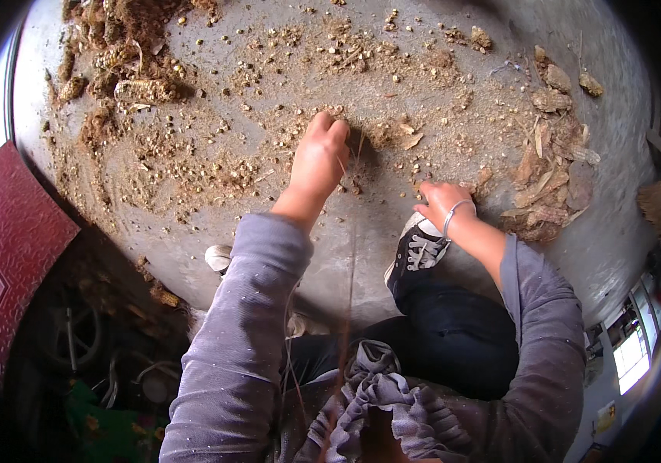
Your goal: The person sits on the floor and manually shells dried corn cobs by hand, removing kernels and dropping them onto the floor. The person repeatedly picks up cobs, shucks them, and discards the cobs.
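We log small round corn kernels (172, 166) and powdery chaff (342, 65) strewn over smooth gray floor (616, 193), ridged cobs (148, 91) upper left, papery husks (535, 193) heaped right. Hands sit apart: left hand (321, 150) bunched down at the kernels and chaff, right hand (445, 204) bent just beyond a black-and-white sneaker (419, 251); fingertips mostly hidden, we can't tell either grip. We see an embossed red panel (14, 224) cut off at left, a bright window (631, 361) lower right.
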